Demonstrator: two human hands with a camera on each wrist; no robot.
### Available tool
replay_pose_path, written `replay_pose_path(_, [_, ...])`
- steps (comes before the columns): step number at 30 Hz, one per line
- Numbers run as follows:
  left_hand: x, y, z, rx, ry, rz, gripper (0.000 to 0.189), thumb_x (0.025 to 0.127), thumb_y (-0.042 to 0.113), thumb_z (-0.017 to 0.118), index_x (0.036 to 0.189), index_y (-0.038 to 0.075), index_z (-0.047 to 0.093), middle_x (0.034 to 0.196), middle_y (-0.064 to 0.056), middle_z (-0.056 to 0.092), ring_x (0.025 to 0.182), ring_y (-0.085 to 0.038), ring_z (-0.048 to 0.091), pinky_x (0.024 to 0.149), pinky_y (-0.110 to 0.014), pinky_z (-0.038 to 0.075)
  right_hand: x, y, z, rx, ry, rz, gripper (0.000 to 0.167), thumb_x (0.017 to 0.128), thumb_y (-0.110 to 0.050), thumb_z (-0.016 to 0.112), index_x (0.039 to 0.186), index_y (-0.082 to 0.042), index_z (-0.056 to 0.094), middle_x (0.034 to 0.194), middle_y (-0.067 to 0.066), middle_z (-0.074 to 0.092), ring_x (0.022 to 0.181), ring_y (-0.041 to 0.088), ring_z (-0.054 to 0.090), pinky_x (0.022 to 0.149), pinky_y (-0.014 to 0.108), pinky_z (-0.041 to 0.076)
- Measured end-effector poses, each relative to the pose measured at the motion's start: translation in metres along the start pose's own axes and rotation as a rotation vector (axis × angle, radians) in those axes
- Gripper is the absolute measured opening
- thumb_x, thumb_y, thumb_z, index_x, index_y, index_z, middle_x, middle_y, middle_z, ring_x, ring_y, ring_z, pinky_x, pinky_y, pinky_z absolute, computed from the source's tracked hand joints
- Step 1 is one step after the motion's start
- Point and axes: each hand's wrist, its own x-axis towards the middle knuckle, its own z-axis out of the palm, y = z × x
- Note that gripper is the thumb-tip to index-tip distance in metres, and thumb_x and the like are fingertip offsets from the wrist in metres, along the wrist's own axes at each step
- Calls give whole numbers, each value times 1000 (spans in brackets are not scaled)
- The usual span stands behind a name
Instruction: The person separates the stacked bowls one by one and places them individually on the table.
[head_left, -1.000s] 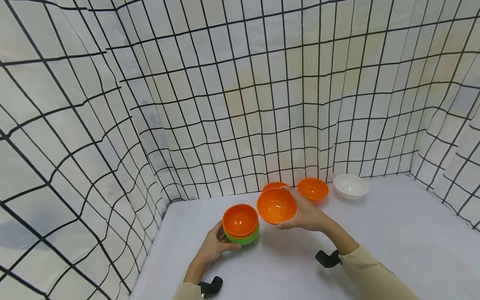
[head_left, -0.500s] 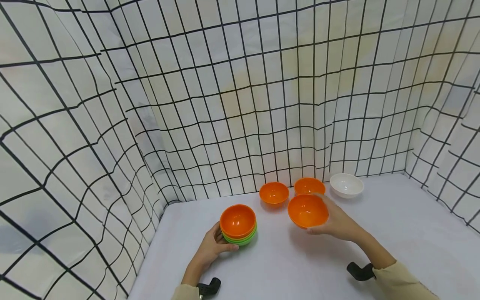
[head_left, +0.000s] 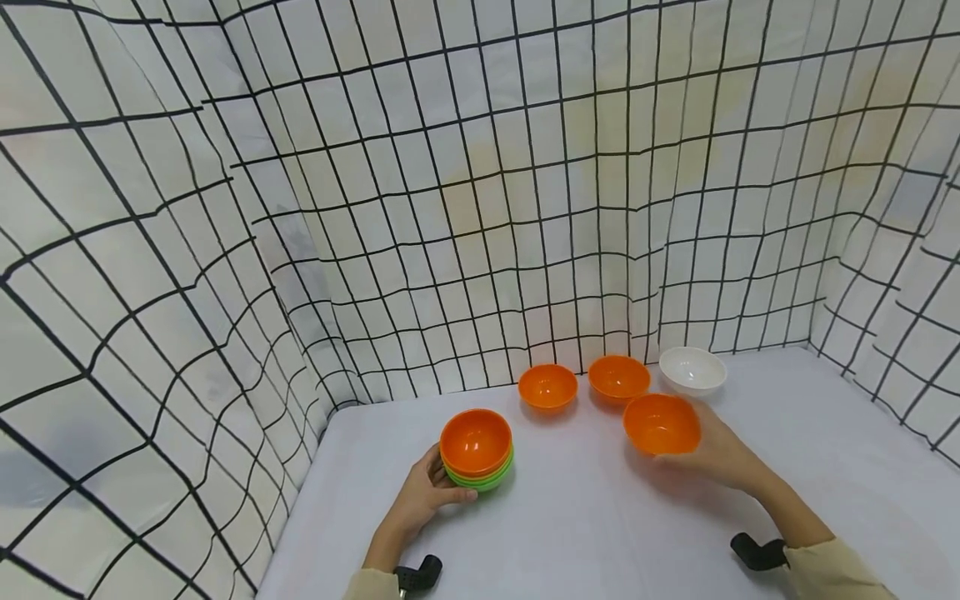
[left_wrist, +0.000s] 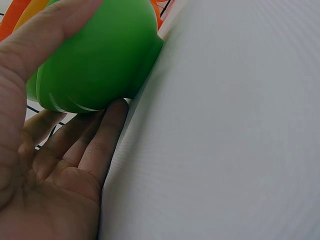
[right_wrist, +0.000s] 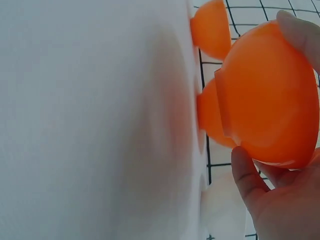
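At the left of the head view stands a stack of bowls: an orange bowl [head_left: 476, 442] on top, green bowls [head_left: 487, 481] beneath. My left hand [head_left: 426, 493] holds the stack's near-left side, thumb in front and fingers behind. In the left wrist view the green bowl [left_wrist: 105, 55] rests on the white surface, with fingertips against its wall. My right hand [head_left: 712, 450] grips a separate orange bowl [head_left: 660, 425] by its right side, thumb near and fingers on the far side. The right wrist view shows this bowl's base [right_wrist: 223, 102] raised off the surface.
Along the back of the white table [head_left: 555, 533] sit an orange bowl [head_left: 547, 387], a second orange bowl [head_left: 618, 378] and a white bowl [head_left: 693, 372]. A white cloth wall with a black grid [head_left: 465, 208] encloses the back and sides.
My right hand has carried its orange bowl rightward, from beside the stack to in front of the white bowl. My left hand stays on the stack. The head view has shifted slightly.
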Motion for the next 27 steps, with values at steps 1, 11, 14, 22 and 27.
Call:
replay_pose_path(1, [0,0,0,-2,-2,0,105,72,13,93,159,18,34,160,-9,45,145,-31,48,117,-33,46,0,3,-2,-3,-1,4,108,80,-44,87,158,-4,24,150,19,45,129,38,51,107,63,49])
replay_pose_path(11, [1,-2,-1,-12,-8,-10,105,73,13,93,159,17,33,161,-10,45,145,-32,49,116,-35,47,2,24,-24,-50,-16,-4,102,81,-42,86,155,-4,28,145,18,51,124,34,56,99,53,56])
replay_pose_path(14, [1,-2,-1,-17,-10,-12,105,73,13,93,159,17,33,161,-10,44,145,-32,48,117,-36,46,1,31,-32,-86,-19,24,99,81,-44,85,153,-4,31,141,18,54,121,33,56,96,48,57])
replay_pose_path(22, [0,-2,-1,-31,-19,-12,106,73,15,93,159,15,32,161,-10,44,146,-31,47,119,-35,45,-3,47,-47,-105,-71,89,102,86,-45,81,154,5,23,145,27,49,124,40,55,100,62,54])
replay_pose_path(27, [0,-1,-1,-30,-19,-4,106,73,14,93,159,16,32,161,-10,44,146,-31,48,118,-34,46,-6,53,-58,-129,-90,129,106,87,-46,79,155,8,17,147,31,45,124,42,53,100,64,52])
